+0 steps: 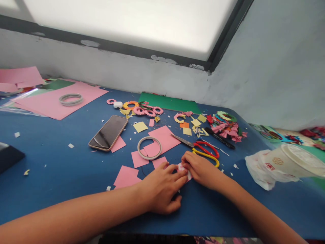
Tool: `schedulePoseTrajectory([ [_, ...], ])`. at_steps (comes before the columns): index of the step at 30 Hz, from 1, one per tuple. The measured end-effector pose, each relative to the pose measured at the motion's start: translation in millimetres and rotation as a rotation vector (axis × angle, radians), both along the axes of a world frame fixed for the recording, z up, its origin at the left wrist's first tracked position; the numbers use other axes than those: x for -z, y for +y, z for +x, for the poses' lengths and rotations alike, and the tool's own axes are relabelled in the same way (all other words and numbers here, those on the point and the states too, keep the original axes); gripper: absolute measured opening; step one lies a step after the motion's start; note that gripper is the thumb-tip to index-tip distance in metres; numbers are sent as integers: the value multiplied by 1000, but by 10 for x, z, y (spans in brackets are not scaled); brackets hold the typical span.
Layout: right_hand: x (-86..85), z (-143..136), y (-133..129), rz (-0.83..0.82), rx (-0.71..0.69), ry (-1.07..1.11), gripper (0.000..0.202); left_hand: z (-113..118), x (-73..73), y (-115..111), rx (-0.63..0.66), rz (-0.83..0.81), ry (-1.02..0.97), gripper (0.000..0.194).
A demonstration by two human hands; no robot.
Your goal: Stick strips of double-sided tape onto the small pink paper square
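Observation:
Between my two hands, near the table's front, lies a small pink and white piece of paper point(188, 175). My left hand point(162, 188) rests palm down with its fingers apart, the fingertips on the left side of that piece. The fingers of my right hand point(196, 167) are pinched on its right side. Scissors with red and yellow handles point(207, 152) lie just beyond my right hand. A roll of tape point(149, 148) sits on pink paper point(167, 137) beyond my left hand, and more pink squares point(126, 176) are beside it.
On the blue table point(63, 176) are a phone point(108, 133), a second tape roll point(71, 99) on large pink sheets, a white case point(118, 104), paper rings point(149, 112), a black marker point(220, 138), a folded-paper pile point(227, 125) and a bagged cup point(281, 164) at right.

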State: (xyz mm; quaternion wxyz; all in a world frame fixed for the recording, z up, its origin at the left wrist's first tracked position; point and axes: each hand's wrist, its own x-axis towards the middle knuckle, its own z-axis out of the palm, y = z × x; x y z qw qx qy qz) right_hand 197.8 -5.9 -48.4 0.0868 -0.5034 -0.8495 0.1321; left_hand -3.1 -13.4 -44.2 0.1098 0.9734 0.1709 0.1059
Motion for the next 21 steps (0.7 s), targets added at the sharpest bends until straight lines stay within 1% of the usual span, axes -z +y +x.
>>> schedulePoseTrajectory([
  [5,-30,-15,-1,-37,6,-28,12,0,-3,-2,-3,-7,-8,49],
  [13,-76,-4,2,-98,8,-14,12,7,12,-1,6,-1,-3,50],
  [21,-49,-34,-8,-51,35,-68,13,13,-13,-26,-24,18,7,49],
])
